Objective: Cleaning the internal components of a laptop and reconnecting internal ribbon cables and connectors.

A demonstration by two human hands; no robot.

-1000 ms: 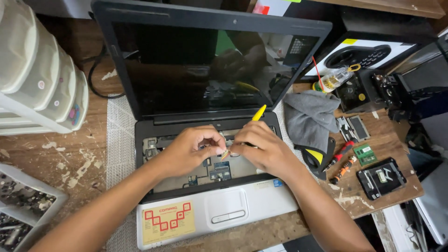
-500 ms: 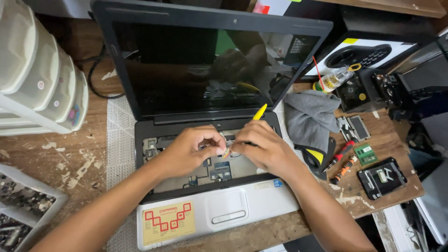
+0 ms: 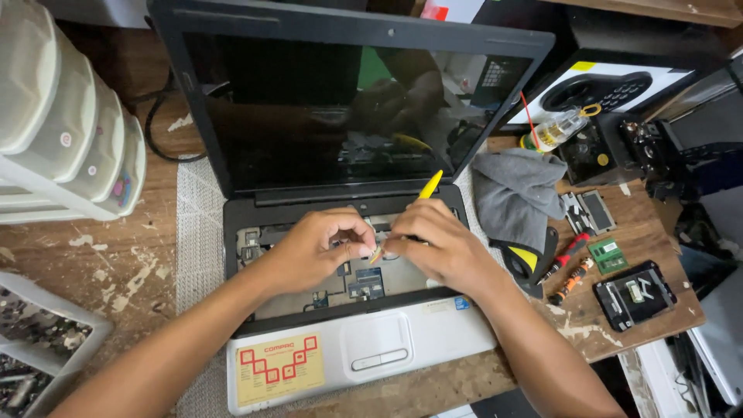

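An open laptop (image 3: 433, 340) with a dark screen lies in front of me, its keyboard removed so the inner tray shows. My left hand (image 3: 313, 249) pinches a small flat ribbon cable (image 3: 375, 253) over the open keyboard bay. My right hand (image 3: 437, 244) grips a yellow-handled tool (image 3: 429, 184), whose handle sticks up toward the screen and whose tip meets the cable between both hands. The fingers hide the tool's tip.
A grey cloth (image 3: 518, 193), small screwdrivers (image 3: 569, 267), memory modules (image 3: 607, 255), a black drive (image 3: 635, 294) and a small bottle (image 3: 557, 128) lie to the right. White stacked drawers (image 3: 70, 131) stand at the left, a tray of metal parts (image 3: 31, 348) at the lower left.
Both hands stay over the keyboard bay with only slight finger shifts; the laptop has not moved.
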